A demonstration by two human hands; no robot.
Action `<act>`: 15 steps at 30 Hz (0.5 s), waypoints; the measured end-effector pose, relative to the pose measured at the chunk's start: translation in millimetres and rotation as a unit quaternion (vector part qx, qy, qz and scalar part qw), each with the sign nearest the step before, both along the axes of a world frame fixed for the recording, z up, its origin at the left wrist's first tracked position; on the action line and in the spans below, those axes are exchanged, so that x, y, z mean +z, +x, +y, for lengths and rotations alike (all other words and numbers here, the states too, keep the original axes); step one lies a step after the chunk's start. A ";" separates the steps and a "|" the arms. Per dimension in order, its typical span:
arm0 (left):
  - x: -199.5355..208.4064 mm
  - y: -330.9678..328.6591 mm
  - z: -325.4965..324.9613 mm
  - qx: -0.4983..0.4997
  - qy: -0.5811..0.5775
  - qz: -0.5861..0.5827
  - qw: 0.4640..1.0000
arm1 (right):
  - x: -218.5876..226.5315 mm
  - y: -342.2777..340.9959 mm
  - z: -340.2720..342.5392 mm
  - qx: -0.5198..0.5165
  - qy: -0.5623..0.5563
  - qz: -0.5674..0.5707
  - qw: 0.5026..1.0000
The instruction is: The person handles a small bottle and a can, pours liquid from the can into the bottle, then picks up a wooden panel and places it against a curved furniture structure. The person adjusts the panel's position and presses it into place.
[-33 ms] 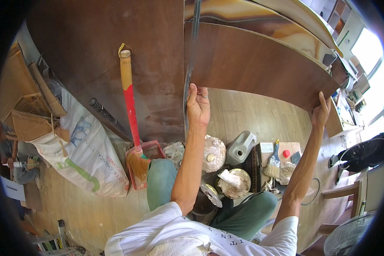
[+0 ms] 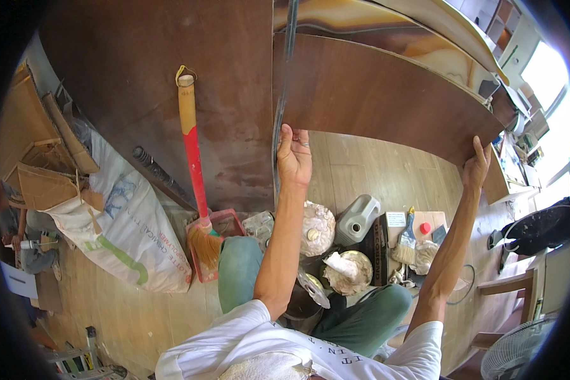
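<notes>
A brown panel (image 2: 373, 95), stood on edge above the floor (image 2: 373, 171), is steadied at both ends: the left hand (image 2: 294, 155) is closed on its near edge, the right hand (image 2: 475, 168) on its far corner.

I see a broom with a red-and-yellow handle (image 2: 190, 152) leaning against a large dark wood sheet (image 2: 164, 76), its bristles by a red dustpan (image 2: 225, 223). A printed white sack (image 2: 130, 228) slumps left. On the wooden floor (image 2: 373, 168) sit a grey plastic jug (image 2: 357, 218) and a paintbrush (image 2: 405, 244).
</notes>
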State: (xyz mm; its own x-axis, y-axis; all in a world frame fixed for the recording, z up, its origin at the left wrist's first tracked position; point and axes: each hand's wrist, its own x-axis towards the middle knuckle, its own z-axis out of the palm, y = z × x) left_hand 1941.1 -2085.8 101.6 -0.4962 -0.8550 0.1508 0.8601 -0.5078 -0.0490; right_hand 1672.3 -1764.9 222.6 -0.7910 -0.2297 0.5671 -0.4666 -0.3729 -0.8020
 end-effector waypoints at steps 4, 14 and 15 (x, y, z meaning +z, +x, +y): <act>-6.1 0.2 -0.6 -0.002 0.008 -0.003 1.000 | 0.1 5.1 -3.6 0.006 -0.015 -0.001 1.000; -1.0 -3.1 -6.5 -0.005 -0.015 0.011 1.000 | 2.5 -6.1 -7.8 -0.014 0.000 -0.008 1.000; 1.4 -2.9 -5.3 -0.005 -0.013 0.014 1.000 | 2.5 -5.7 -8.1 -0.014 0.000 -0.010 1.000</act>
